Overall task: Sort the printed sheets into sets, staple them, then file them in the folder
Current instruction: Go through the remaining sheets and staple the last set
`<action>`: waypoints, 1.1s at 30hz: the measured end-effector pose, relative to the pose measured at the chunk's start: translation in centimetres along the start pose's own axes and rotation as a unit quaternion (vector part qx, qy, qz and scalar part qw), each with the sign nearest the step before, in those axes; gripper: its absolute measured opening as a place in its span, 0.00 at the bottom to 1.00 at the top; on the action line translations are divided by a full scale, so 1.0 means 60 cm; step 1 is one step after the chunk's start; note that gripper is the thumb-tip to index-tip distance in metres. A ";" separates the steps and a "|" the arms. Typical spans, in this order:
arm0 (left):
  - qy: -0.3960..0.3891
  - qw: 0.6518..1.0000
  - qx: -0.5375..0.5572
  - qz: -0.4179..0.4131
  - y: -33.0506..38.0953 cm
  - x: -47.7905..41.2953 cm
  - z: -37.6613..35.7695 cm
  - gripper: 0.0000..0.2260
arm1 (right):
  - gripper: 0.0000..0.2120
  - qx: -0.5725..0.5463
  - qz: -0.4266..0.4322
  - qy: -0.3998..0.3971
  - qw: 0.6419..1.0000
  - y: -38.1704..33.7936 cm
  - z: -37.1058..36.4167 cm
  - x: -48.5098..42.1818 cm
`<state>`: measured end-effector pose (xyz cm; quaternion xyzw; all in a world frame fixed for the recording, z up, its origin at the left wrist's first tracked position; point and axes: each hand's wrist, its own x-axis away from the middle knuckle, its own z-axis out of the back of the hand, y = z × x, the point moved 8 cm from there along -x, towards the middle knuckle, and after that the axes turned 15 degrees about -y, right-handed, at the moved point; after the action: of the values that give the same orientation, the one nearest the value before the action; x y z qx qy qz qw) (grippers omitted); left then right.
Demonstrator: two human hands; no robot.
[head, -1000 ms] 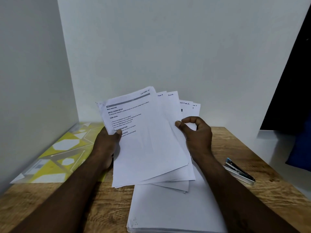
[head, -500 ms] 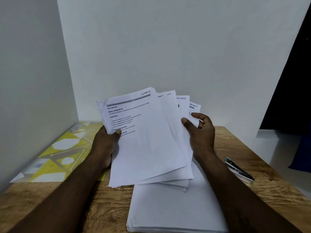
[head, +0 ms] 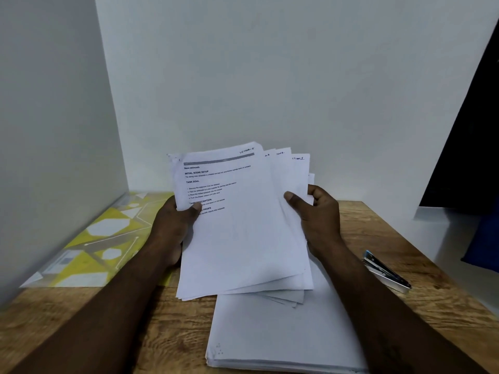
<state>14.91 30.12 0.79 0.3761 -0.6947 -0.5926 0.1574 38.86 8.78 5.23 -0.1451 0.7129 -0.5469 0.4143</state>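
Here the left hand (head: 172, 230) and right hand (head: 318, 220) each pinch the fanned printed sheets (head: 243, 225), thumbs on top.

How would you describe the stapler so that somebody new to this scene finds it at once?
Start at the wooden table. On its right side, past the right hand gripping the fanned sheets, lies the stapler. It is the only small shiny metal thing; its neighbours are a white paper stack and a yellow folder.
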 end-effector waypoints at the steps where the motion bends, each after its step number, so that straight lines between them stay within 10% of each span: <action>1: -0.015 1.000 0.003 0.003 0.001 0.002 -0.006 0.15 | 0.09 -0.002 -0.006 0.007 1.000 0.000 0.002 0.000; 12: -0.024 0.999 -0.002 0.027 -0.004 0.006 -0.021 0.13 | 0.23 0.073 -0.050 0.003 0.996 0.018 0.001 0.003; 16: 0.048 0.999 -0.020 0.015 -0.002 0.008 0.004 0.13 | 0.13 0.123 -0.016 0.129 0.984 -0.013 0.038 0.007; 21: 0.166 0.954 -0.251 0.005 0.037 0.025 0.040 0.09 | 0.24 0.174 0.003 0.228 0.958 -0.057 0.086 0.031; 25: 0.186 0.921 -0.343 0.002 0.055 0.031 0.039 0.07 | 0.27 0.099 0.140 0.192 0.966 -0.106 0.069 0.032; 30: 0.164 0.930 -0.330 0.005 0.048 0.034 0.035 0.18 | 0.22 -0.295 0.071 0.055 0.951 -0.088 0.045 0.007; 33: 0.118 0.951 -0.286 -0.016 0.049 0.029 0.021 0.25 | 0.21 -0.117 0.025 0.032 0.992 -0.079 0.038 0.006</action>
<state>11.91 29.84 2.84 0.3938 -0.4666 -0.7202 0.3294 39.17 5.32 9.17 -0.1570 0.7885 -0.4535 0.3846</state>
